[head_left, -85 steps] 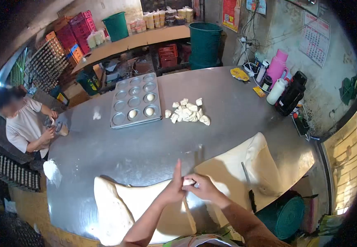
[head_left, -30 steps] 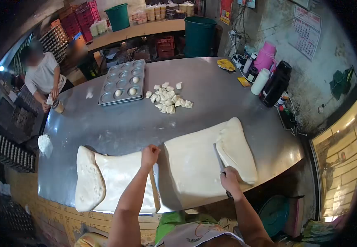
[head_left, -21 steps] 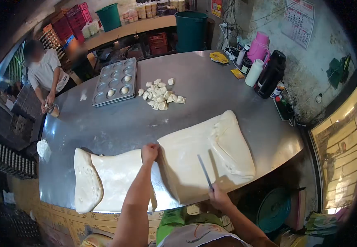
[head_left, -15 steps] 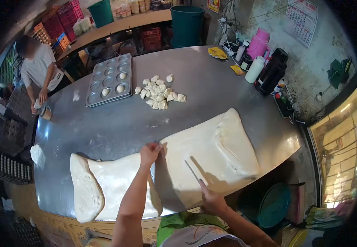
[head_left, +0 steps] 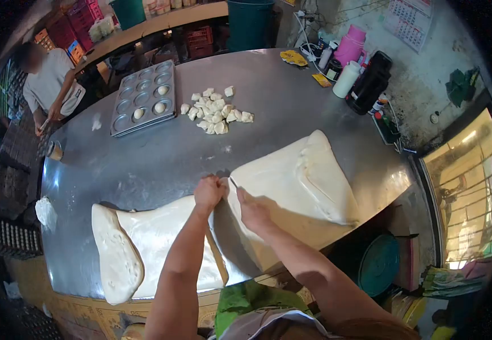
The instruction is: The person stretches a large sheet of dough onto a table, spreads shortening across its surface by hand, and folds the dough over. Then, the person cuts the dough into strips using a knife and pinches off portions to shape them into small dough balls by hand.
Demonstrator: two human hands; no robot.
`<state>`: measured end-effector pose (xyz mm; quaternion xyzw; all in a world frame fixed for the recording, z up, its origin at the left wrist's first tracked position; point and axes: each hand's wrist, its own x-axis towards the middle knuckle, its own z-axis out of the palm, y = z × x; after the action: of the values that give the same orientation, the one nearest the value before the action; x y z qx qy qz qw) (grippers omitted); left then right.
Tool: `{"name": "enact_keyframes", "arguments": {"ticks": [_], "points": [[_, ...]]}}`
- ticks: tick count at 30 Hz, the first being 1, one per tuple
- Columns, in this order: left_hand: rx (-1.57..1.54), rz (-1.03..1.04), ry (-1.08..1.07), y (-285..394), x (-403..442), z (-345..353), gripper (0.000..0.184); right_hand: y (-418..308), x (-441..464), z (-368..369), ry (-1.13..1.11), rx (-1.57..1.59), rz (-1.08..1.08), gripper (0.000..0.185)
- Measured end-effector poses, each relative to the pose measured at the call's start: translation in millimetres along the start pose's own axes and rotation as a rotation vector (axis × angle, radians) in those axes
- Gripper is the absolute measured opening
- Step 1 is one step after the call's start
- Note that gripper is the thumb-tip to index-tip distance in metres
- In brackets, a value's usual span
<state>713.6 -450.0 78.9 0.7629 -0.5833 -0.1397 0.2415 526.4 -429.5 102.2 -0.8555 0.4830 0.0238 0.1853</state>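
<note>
A large flat slab of dough (head_left: 288, 190) with a raised fold lies on the metal table in front of me to the right. My right hand (head_left: 253, 214) is closed round a knife (head_left: 234, 182), its blade at the slab's far left corner. Beside that corner, my left hand (head_left: 210, 191) is closed, its fingers pinching at the dough's edge; the fingertips are partly hidden. A second dough slab (head_left: 163, 243), folded over at its left end, lies under my left forearm. A strip of bare table separates the two slabs.
Behind the slabs sit a pile of cut dough pieces (head_left: 216, 113) and a round-cup baking tray (head_left: 144, 96) holding a few dough balls. Flasks, including a pink jug (head_left: 351, 45), stand at the right wall. A co-worker (head_left: 53, 82) stands far left near a small jar (head_left: 55, 150).
My right hand has moved up and left with the knife, from the slab's middle to its corner by my left hand. The co-worker's hands have come away from the jar.
</note>
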Motion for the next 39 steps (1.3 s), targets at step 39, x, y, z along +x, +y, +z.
{"name": "enact_keyframes", "arguments": {"ticks": [39], "points": [[-0.555,-0.015,-0.181,7.9,-82.2,-53.0,0.031,98.7,-212.5,-70.7,0.149,0.323,0.103,0.059]]}}
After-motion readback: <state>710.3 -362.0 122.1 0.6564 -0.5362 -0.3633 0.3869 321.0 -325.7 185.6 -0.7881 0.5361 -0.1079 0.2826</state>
